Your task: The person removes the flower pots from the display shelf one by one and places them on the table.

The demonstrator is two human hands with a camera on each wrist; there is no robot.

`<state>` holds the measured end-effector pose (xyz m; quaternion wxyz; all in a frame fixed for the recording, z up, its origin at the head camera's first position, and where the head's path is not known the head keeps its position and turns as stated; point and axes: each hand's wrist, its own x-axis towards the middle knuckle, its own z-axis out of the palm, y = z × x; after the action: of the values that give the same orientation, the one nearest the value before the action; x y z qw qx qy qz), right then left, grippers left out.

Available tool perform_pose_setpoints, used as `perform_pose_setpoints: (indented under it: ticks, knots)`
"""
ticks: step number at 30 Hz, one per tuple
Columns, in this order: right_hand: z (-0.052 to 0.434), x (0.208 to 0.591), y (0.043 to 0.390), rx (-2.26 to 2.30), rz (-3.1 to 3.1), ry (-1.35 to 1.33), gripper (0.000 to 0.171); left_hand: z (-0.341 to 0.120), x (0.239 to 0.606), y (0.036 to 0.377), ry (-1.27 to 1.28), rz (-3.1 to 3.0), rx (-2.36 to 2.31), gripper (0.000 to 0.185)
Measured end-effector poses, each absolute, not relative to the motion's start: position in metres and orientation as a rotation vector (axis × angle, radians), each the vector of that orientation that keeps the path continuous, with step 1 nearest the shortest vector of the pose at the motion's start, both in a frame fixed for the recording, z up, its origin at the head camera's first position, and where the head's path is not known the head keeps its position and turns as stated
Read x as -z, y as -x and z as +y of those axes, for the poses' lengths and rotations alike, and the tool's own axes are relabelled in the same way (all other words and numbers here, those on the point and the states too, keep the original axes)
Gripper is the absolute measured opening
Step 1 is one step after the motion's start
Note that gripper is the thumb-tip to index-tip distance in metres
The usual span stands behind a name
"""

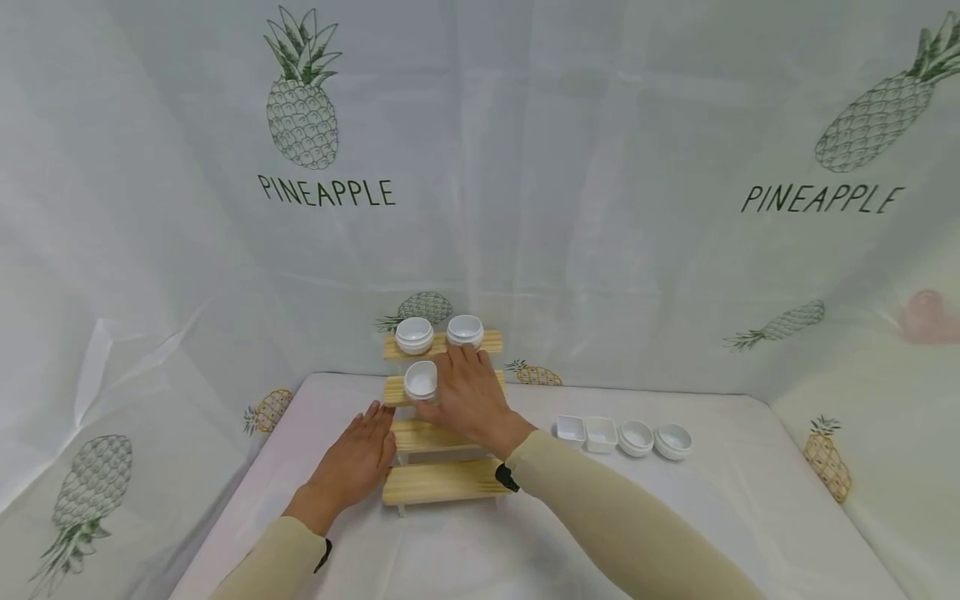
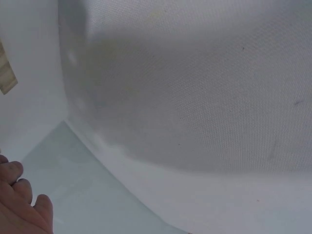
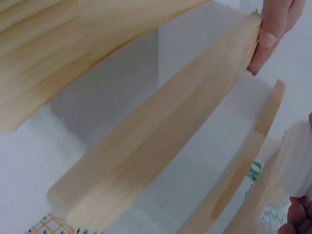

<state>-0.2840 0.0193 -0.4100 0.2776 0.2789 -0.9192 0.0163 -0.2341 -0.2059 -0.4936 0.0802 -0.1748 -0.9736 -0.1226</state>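
A four-tier stepped wooden stand (image 1: 442, 483) has pale slats on white side supports. My left hand (image 1: 358, 454) lies along its left side, fingers extended against the slat ends; that hand also shows at the corner of the left wrist view. With my right hand (image 1: 474, 398) I grip a small round white bowl (image 1: 422, 380) at the left of the second slat from the top. Thumb and fingers lie on either side of this bowl (image 3: 294, 161) in the right wrist view. The right hand hides the right part of that slat. Two similar bowls, left (image 1: 414, 335) and right (image 1: 465, 330), stand on the top slat.
On the white table right of the stand, two square white dishes, one (image 1: 570, 428) beside the other (image 1: 601, 434), line up with two round bowls, one (image 1: 636, 437) left of the other (image 1: 673, 441). A pineapple-print curtain (image 1: 585, 208) hangs behind and at both sides.
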Motion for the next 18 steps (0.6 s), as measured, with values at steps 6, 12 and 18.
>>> perform_pose_setpoints:
  ticks: [6, 12, 18]
  knots:
    - [0.039, 0.408, 0.278, -0.047, -2.407, -0.756, 0.063, -0.206, 0.493, 0.234, 0.527, -2.892, 0.364, 0.058]
    - [0.069, 0.411, 0.269, -0.052, -2.384, -0.75, 0.059, -0.205, 0.493, 0.233, 0.548, -2.854, 0.407, 0.057]
    - [0.103, 0.419, 0.262, -0.057, -2.365, -0.75, 0.059, -0.204, 0.494, 0.232, 0.564, -2.835, 0.4, 0.056]
